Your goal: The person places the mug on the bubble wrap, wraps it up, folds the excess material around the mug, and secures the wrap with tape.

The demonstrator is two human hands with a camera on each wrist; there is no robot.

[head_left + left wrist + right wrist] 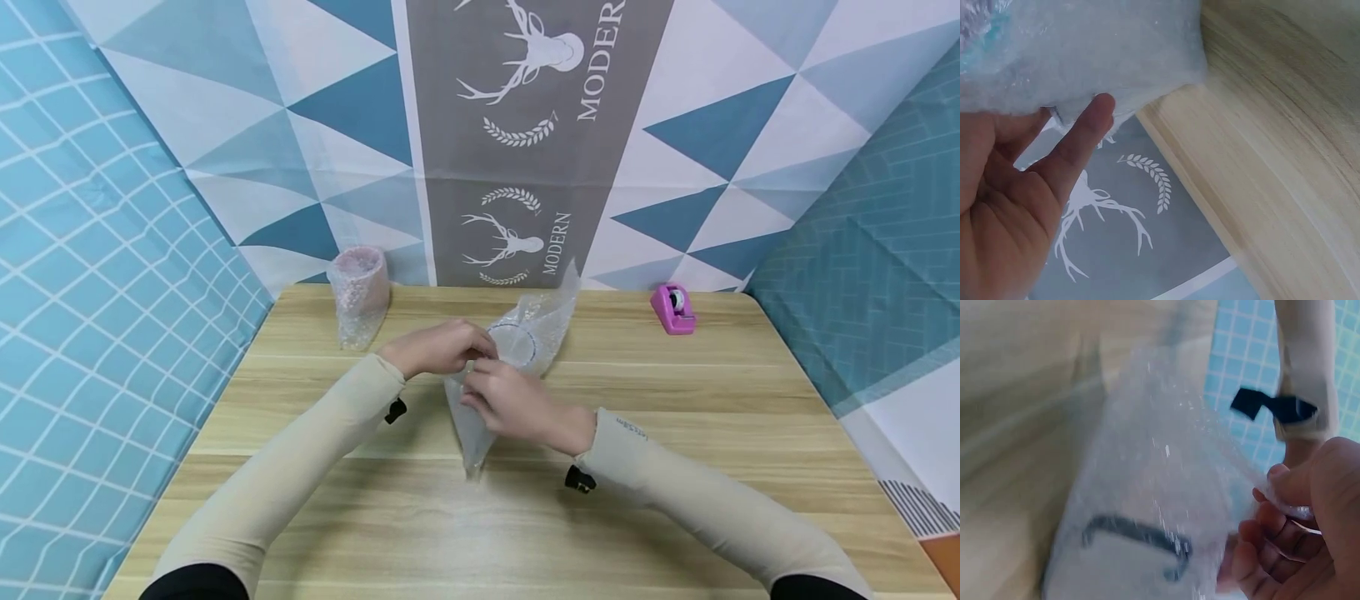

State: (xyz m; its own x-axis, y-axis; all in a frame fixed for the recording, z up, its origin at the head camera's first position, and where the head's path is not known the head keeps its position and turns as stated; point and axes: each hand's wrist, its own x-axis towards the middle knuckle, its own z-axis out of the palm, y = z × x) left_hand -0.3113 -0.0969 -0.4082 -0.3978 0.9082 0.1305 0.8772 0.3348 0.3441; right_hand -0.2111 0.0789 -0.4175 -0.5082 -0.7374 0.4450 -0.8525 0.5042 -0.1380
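Clear bubble wrap point(558, 310) lies around a round, pale item with a blue-ringed rim point(513, 343), mid-table; the wrap blurs what kind of item it is. My left hand point(448, 347) pinches the wrap at its left side, and in the left wrist view a straight finger point(1082, 144) presses its edge. Close in front, my right hand point(521, 404) pinches a loose edge of the wrap between thumb and fingers. A wrap corner points toward me below the hands. Through the film point(1147, 450), the right wrist view shows a dark bracket-like mark point(1141, 532).
Another bubble-wrapped, pinkish cylinder point(362, 287) stands at the table's back left. A pink tape dispenser point(673, 309) sits at the back right. Patterned cloth point(360, 108) rises behind the wooden table point(675, 433), with blue cloths at both sides.
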